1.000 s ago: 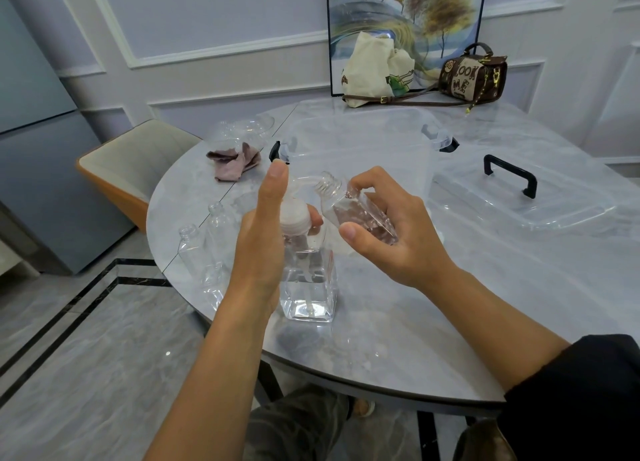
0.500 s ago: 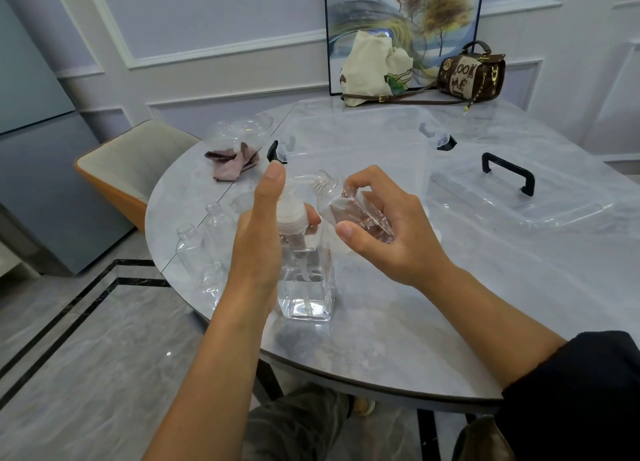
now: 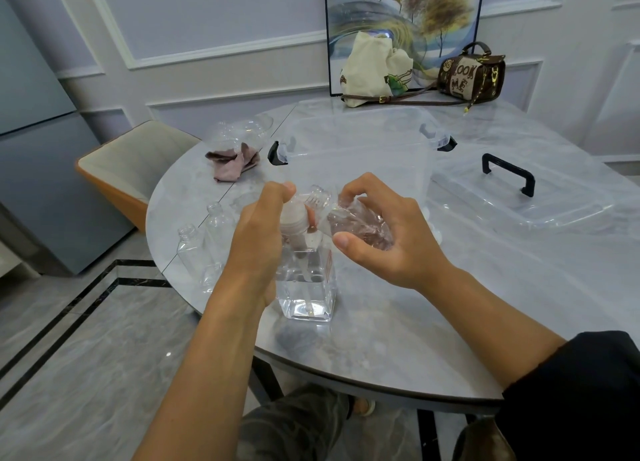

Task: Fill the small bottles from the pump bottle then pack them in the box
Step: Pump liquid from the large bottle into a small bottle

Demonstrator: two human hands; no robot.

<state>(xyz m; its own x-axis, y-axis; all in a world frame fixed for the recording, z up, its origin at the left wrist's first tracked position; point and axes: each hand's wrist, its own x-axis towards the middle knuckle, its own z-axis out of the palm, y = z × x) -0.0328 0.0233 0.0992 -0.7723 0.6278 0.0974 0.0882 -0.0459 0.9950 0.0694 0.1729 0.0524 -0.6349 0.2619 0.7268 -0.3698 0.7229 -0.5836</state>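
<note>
Left hand (image 3: 258,238) presses pump bottle (image 3: 306,280); right hand (image 3: 384,232) holds small bottle (image 3: 349,219).

One pump bottle (image 3: 306,280) stands on the desk (image 3: 415,339). One small bottle (image 3: 356,223) sits in the right hand (image 3: 391,249), and I make out three loose small bottles (image 3: 188,249) by the left edge. There are more clear bottles (image 3: 244,128) behind the cloth (image 3: 232,162), too glassy to number. One cloth, then. There is one clear box (image 3: 349,138) with two black latches (image 3: 275,152), and one lid (image 3: 526,200) with one black handle (image 3: 509,173). Two bags are at the back: one cream tote (image 3: 372,69) and one brown handbag (image 3: 471,76). One painting (image 3: 401,10), one chair (image 3: 135,159), and two hands, counting the left hand (image 3: 259,242).
</note>
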